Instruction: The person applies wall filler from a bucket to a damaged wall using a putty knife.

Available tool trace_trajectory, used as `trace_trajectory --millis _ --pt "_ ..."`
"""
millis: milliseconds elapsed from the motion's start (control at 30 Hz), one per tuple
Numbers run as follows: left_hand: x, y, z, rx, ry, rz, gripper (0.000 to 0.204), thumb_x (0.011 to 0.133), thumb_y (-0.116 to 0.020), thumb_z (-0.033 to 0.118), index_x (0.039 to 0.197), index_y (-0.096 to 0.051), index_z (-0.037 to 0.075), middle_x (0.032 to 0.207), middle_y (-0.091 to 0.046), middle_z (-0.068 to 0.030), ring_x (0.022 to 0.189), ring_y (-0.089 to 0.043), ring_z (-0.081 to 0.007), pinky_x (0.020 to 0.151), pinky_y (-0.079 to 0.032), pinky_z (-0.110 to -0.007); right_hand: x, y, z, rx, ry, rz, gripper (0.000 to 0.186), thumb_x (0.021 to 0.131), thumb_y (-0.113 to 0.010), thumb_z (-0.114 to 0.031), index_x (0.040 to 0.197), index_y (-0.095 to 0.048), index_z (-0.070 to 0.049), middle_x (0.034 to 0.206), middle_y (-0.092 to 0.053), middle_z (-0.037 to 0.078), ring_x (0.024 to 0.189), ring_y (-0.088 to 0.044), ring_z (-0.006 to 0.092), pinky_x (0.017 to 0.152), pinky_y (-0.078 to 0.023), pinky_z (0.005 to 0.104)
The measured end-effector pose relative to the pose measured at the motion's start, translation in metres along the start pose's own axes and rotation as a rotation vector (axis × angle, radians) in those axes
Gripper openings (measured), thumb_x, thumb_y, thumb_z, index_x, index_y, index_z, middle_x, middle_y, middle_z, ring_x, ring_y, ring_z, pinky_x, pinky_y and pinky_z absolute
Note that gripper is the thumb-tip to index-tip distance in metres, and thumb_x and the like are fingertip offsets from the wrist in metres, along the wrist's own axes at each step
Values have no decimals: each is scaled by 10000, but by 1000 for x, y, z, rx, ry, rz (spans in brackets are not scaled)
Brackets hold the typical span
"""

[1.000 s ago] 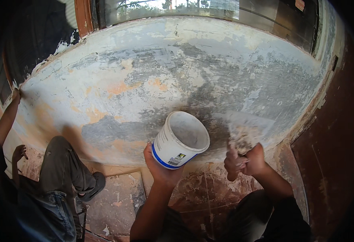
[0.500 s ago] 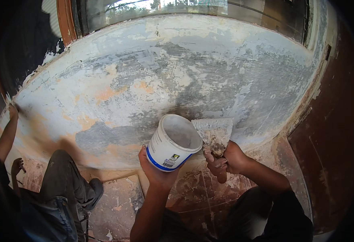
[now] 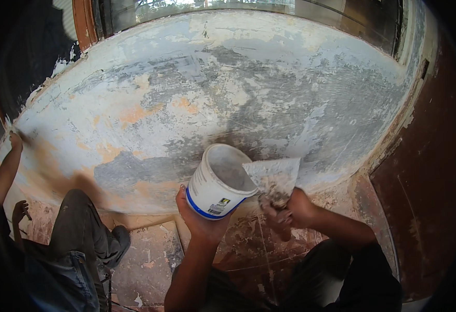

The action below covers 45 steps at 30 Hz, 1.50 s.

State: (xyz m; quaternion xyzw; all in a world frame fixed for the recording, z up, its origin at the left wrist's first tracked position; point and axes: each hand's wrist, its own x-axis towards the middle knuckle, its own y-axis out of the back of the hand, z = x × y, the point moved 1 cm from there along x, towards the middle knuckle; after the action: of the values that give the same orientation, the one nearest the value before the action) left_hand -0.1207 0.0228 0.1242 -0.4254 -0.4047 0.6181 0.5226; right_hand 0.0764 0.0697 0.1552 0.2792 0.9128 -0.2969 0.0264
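My left hand [image 3: 203,221] is wrapped round the lower part of a white plastic tub [image 3: 212,187] with a blue band, its mouth tipped toward the right. Grey-white paste coats the tub's inside. In my right hand [image 3: 290,210] is a wide putty knife [image 3: 274,174], gripped by its handle. The blade is smeared with pale filler, and its left corner overlaps the tub's rim. Beyond both hands rises a wall [image 3: 186,114] with patches of grey, white and peach.
On the left a co-worker's knee [image 3: 77,223] and one hand [image 3: 16,139] are close to the wall. A window [image 3: 238,21] runs above the wall. A dark red-brown panel [image 3: 425,197] stands at the right. The floor tiles [image 3: 150,265] are stained and spattered.
The putty knife has shifted slightly down and left, so its blade now overlaps the tub's rim. My right hand has turned a little. The tub has tilted slightly.
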Motion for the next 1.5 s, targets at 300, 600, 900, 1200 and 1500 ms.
trace_trajectory --millis 300,600,900,1200,1500 --pt "-1 5 1 41 -37 60 684 905 -287 605 1419 -431 177 1419 -456 -134 1289 -448 -371 1042 -348 -589 -1 -10 -14 -56 30 105 466 1002 -328 -406 718 -487 -73 484 -275 -27 391 -265 92 377 -240 253" --pt "-2 10 3 3 -30 3 702 900 -304 605 1441 -408 169 1433 -445 -142 1316 -436 -380 1044 -368 -601 -12 0 -22 -88 150 91 538 958 -296 -569 705 -463 -125 461 -299 -49 364 -254 90 358 -231 267" --pt "0 4 1 7 -14 22 709 900 -312 603 1448 -395 162 1449 -424 -150 1326 -425 -391 1064 -349 -609 -7 4 -10 82 57 27 476 1004 -288 -477 724 -467 -137 487 -299 -43 377 -255 88 351 -204 264" --pt "5 5 0 -14 -28 65 711 918 -283 601 1442 -404 135 1435 -439 -141 1311 -439 -363 1085 -322 -595 -1 -1 -6 111 -167 257 582 975 -259 -604 711 -458 -125 487 -300 -43 397 -268 81 366 -212 246" --pt "8 10 13 29 -93 -54 692 930 -314 597 1394 -461 103 1396 -481 -129 1290 -452 -348 1087 -337 -553 2 -2 -6 1 -75 -17 564 984 -242 -579 672 -398 -135 483 -248 -49 399 -202 85 382 -189 243"
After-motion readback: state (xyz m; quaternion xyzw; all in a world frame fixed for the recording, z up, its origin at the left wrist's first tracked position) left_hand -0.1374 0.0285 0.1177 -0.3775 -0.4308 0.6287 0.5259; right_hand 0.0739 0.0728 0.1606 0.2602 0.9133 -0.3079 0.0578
